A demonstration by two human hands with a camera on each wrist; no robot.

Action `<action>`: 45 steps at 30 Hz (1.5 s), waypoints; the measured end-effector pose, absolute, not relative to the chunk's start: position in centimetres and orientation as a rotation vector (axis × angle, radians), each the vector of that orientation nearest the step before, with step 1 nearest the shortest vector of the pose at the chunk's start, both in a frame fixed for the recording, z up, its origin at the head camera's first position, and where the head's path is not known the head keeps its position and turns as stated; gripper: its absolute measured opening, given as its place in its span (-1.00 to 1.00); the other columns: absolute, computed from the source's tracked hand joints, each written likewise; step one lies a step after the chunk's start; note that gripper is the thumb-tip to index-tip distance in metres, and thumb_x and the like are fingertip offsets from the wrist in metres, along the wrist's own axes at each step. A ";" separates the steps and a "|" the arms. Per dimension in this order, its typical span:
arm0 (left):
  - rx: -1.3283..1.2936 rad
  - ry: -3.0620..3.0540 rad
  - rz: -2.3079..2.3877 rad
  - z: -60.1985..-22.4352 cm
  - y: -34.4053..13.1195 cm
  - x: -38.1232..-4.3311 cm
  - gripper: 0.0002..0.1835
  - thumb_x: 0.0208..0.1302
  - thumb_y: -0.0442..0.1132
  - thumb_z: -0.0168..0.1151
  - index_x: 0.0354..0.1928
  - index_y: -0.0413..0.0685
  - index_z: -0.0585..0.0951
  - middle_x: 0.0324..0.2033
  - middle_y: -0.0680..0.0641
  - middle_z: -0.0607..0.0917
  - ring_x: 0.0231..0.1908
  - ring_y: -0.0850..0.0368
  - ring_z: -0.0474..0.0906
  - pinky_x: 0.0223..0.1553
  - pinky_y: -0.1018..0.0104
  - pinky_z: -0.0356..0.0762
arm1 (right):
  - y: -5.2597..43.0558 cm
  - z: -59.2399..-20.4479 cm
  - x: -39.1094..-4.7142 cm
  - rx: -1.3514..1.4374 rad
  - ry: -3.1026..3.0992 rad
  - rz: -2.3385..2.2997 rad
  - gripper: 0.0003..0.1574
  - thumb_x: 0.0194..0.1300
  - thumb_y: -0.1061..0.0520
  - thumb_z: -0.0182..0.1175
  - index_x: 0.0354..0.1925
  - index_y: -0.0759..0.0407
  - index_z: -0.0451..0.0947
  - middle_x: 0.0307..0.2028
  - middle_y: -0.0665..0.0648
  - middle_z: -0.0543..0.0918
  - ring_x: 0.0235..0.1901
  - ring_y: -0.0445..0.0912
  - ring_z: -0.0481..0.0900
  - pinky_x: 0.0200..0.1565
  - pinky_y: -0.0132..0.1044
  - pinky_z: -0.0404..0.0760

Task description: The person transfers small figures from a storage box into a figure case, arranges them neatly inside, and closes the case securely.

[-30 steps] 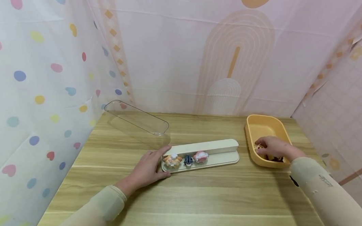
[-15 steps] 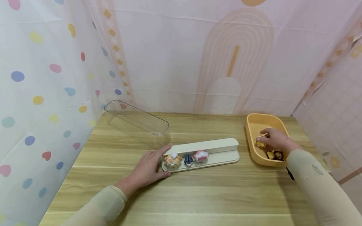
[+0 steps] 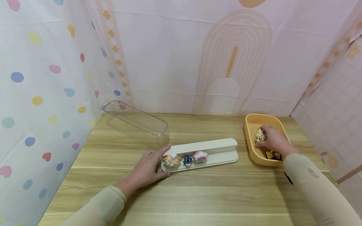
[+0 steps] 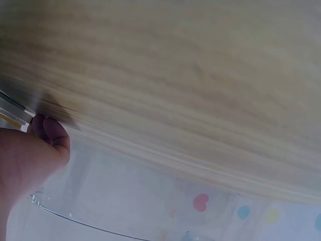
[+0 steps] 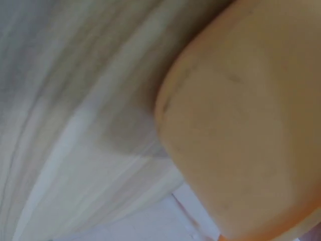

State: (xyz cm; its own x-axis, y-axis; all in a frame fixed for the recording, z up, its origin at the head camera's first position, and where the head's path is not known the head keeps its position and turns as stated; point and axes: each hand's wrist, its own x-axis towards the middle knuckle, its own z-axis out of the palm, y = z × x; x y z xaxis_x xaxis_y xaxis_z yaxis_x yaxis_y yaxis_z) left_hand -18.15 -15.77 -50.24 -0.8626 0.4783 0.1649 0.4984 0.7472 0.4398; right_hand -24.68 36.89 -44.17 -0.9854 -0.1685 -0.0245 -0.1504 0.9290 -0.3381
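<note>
A long cream two-step display base lies on the wooden table. My left hand holds its left end, thumb at the front edge and fingers at the back corner. On its lower step stand three small figurines: an orange-and-white one, a dark blue one and a pink-and-white one. Inside the yellow tray at the right, my right hand pinches a small yellow-and-white figurine between thumb and fingers. Below that hand, a brown-and-yellow figurine lies on the tray floor.
A clear plastic cover rests open side up at the back left, behind the base. Polka-dot cloth hangs along the left, and patterned cloth along the back of the table. The tray's side fills much of the right wrist view.
Within the tray, my right hand has shifted slightly up and back with the yellow-and-white figurine, uncovering the brown-and-yellow one. The figurine has turned in the fingers. My left hand stays on the base.
</note>
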 end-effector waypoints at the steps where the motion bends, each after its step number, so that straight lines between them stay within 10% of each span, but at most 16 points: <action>1: -0.812 -2.897 -0.745 -50.3 -15.8 -18.2 0.14 0.18 0.09 0.64 0.70 0.19 0.16 0.37 -0.21 0.65 0.20 -0.15 0.57 0.33 -0.18 0.46 | 36.9 -44.2 -24.6 -0.251 3.045 -0.535 -0.08 0.21 0.05 0.57 0.32 0.51 0.41 0.07 0.56 0.61 0.06 0.39 0.60 0.16 0.32 0.56; 45: -0.805 -2.895 -0.743 -50.4 -15.9 -18.1 0.14 0.19 0.10 0.63 0.70 0.22 0.15 0.37 -0.21 0.65 0.18 -0.14 0.56 0.33 -0.17 0.45 | 36.0 -44.2 -22.7 -0.422 3.328 -0.492 -0.30 0.17 0.13 0.62 0.17 0.21 0.49 -0.14 0.32 0.79 0.16 0.40 0.48 0.21 0.41 0.38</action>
State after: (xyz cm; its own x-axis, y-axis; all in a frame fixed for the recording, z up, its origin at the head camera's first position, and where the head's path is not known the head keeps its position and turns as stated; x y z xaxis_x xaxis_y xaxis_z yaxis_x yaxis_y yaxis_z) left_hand -18.13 -15.87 -50.40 -0.8638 0.4750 0.1678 0.4971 0.7497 0.4370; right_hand -22.71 36.04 -44.20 -0.9386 -0.2049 0.2777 -0.2765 0.9280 -0.2498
